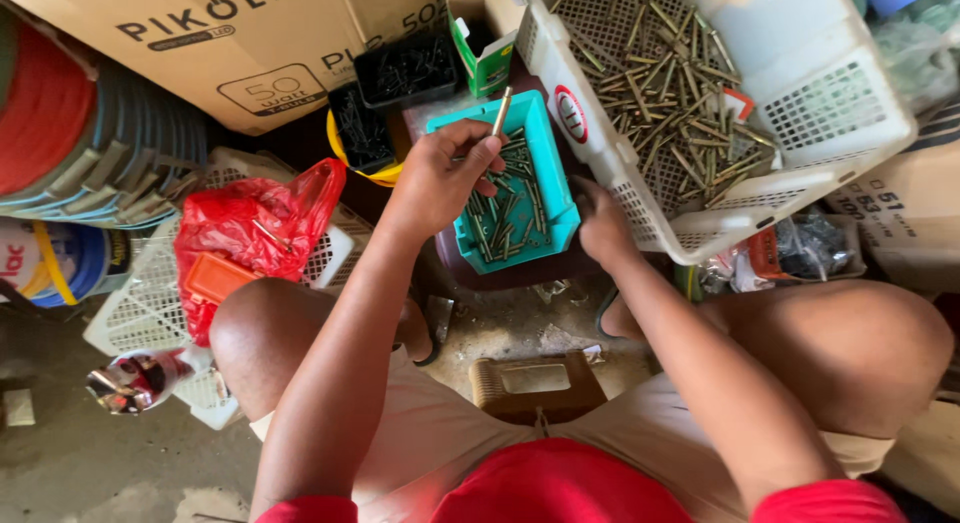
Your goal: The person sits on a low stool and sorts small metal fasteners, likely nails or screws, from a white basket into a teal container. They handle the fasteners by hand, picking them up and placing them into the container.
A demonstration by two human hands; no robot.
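Brass rod (pixel 502 111) sticks up from left hand (pixel 445 178), grip clamped on it.

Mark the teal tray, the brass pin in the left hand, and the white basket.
teal tray (pixel 556 195), head view, right rim
brass pin (pixel 501 111), head view, mid-shaft above the fingers
white basket (pixel 628 188), head view, near side wall
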